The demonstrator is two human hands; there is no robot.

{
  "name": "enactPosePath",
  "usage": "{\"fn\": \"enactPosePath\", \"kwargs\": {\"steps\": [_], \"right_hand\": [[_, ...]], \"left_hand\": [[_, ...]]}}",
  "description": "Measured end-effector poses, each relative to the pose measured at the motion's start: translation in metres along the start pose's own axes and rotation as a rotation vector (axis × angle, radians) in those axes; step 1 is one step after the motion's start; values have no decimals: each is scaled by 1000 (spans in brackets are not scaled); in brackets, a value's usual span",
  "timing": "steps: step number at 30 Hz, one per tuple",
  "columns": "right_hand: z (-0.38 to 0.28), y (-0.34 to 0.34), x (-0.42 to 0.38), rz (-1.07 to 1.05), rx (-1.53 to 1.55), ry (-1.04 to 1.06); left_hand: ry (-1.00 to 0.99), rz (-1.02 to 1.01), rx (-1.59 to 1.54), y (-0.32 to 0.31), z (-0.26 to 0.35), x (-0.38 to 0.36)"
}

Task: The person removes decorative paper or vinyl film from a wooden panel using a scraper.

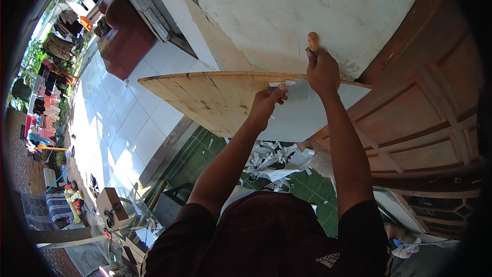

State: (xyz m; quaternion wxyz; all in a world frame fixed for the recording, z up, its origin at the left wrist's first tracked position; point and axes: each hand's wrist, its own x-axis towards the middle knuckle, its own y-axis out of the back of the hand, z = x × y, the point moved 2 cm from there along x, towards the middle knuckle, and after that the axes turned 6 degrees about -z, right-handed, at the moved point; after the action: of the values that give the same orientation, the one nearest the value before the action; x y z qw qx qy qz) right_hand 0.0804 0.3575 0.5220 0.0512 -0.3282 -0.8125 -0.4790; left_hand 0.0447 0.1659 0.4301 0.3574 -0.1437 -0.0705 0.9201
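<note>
In front of me a wooden board (pixel 205 95) stands on edge, bare on its left part, with a pale grey-white layer (pixel 302 115) on its right part. My left hand (pixel 265 105) is closed at the border of that layer, its thumb against a small white strip (pixel 279 83) near the board's top edge. Above the same edge, my right hand (pixel 324 74) is wrapped round a tool with a rounded wooden handle (pixel 313 40). A bit of dark metal shows below the handle; the tool's working end is hidden.
Torn white strips (pixel 277 159) are heaped on the green tiled floor (pixel 323 190) beneath the board. A brown panelled door (pixel 410 118) is close on the right, a plastered wall (pixel 266 20) beyond. Back left are a red sofa (pixel 125 46) and hanging clothes (pixel 48 97); a cardboard box (pixel 111 208) sits lower left.
</note>
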Motion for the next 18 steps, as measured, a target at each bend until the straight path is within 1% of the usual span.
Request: {"fn": "enactPosePath", "kwargs": {"steps": [2, 5, 8, 11, 18], "right_hand": [[1, -2, -1, 8, -3, 10], [1, -1, 4, -7, -9, 11], [-2, 1, 3, -26, -23, 7], [-5, 2, 3, -36, -32, -13], [-4, -1, 6, 29, -60, 4]], "left_hand": [[80, -36, -95, -5, 11, 4], [110, -54, -24, -8, 20, 24], [83, -59, -55, -7, 19, 28], [53, -4, -127, -6, 11, 32], [-34, 33, -162, -8, -4, 33]]}}
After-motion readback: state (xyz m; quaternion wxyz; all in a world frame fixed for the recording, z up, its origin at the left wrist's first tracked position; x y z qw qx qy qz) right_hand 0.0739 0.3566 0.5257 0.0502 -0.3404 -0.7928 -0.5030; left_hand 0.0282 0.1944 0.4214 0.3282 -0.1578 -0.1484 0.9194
